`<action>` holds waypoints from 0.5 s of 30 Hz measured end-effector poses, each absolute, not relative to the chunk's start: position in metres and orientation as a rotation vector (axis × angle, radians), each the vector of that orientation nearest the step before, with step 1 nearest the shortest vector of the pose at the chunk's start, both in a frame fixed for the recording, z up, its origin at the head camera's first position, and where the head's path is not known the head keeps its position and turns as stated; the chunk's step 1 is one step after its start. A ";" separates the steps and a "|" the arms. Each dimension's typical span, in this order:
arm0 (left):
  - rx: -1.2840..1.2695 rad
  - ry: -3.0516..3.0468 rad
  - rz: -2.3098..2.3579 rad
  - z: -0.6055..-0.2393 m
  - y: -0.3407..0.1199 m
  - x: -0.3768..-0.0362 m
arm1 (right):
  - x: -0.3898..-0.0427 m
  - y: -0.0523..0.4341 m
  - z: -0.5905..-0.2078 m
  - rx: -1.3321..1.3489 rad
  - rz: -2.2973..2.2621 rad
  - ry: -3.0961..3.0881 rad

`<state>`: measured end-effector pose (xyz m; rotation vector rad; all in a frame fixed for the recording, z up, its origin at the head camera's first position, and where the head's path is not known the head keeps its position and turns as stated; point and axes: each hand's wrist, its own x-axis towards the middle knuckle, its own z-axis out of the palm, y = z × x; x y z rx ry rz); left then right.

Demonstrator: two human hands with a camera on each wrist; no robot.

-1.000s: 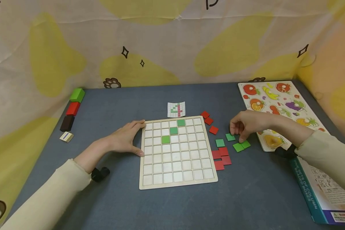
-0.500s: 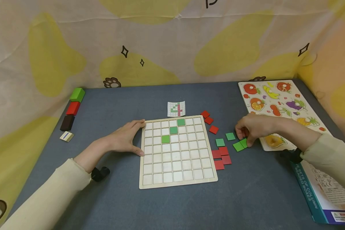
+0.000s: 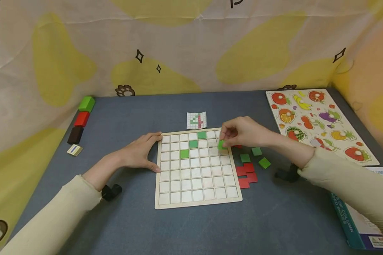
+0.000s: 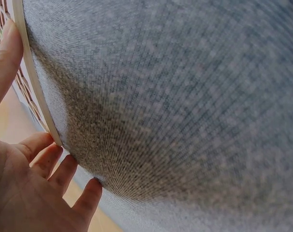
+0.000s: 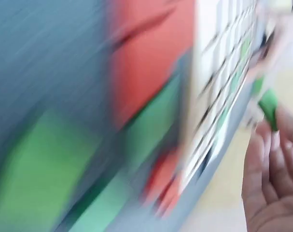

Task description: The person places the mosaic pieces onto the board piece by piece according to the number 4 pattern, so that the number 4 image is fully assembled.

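Observation:
A pale wooden grid board [image 3: 196, 184] with white squares lies on the table; three green tiles sit in its upper cells, one of them a green tile [image 3: 184, 153] in the third row. My left hand [image 3: 137, 152] rests along the board's left edge, thumb and fingertips touching it, as the left wrist view also shows. Above the board's upper right part, my right hand [image 3: 244, 132] pinches a green tile [image 5: 269, 107] between thumb and fingers. Right of the board lie loose green tiles [image 3: 264, 163] and several red tiles [image 3: 249, 167].
Behind the board lies a small pattern card [image 3: 196, 120]. A fruit puzzle board [image 3: 322, 124] and a box [image 3: 357, 219] occupy the right side. Along the left edge stand a green block [image 3: 87, 104], a red block [image 3: 82, 119], a dark block [image 3: 75, 135] and a small striped block [image 3: 74, 150].
My right hand has picked up one green tile from the loose pair and moved left with it, over the board. My left hand has stayed at the board's edge.

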<state>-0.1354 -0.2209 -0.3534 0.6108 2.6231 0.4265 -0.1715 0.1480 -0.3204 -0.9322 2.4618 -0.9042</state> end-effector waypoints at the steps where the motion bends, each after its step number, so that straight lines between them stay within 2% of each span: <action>1: 0.610 2.624 0.427 -0.354 -0.221 -0.135 | -0.168 0.133 -0.321 -0.951 -0.936 2.451; 8: 0.598 2.622 0.428 -0.353 -0.221 -0.136 | -0.151 0.049 -0.332 -1.102 -0.874 2.405; 15: 0.609 2.623 0.427 -0.353 -0.222 -0.135 | -0.142 0.009 -0.341 -1.091 -0.797 2.448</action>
